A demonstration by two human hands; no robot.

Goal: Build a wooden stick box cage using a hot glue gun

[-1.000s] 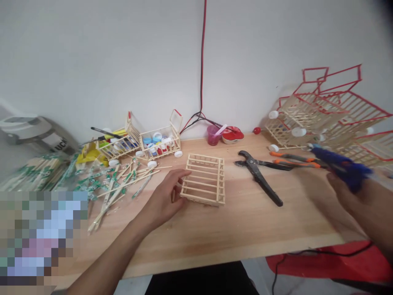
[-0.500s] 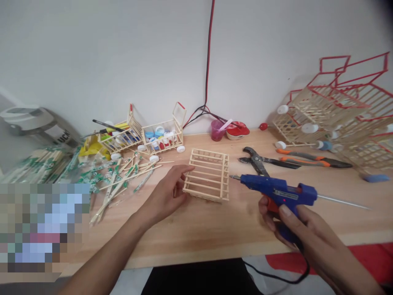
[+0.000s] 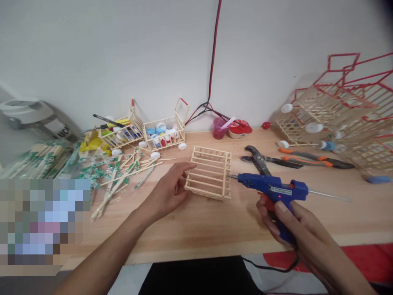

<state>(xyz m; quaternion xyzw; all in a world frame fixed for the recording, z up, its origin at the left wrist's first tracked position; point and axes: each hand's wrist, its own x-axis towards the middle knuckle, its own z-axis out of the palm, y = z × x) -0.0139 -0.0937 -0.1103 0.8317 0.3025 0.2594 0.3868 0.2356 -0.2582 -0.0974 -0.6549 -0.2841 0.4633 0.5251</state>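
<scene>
A small open cage of pale wooden sticks (image 3: 211, 172) stands on the wooden table (image 3: 215, 225) in the middle. My left hand (image 3: 167, 190) rests against its left side, fingers curled on the frame. My right hand (image 3: 288, 223) grips a blue hot glue gun (image 3: 270, 188) by the handle, a finger on the orange trigger. The gun's metal nozzle points left and nearly touches the cage's right edge. A glue stick pokes out of the gun's back end.
Black pliers (image 3: 260, 160) and orange-handled pliers (image 3: 310, 159) lie behind the gun. Loose chopsticks and wrappers (image 3: 123, 174) litter the left. Two small stick carts with bottle caps (image 3: 153, 131) stand at the wall. Larger red-trimmed stick baskets (image 3: 337, 110) pile at the right. A pink cup (image 3: 219, 128) sits by the cables.
My right hand brought the glue gun from the far right down to the cage, and the nozzle now nearly meets its right edge. My left hand stayed on the cage.
</scene>
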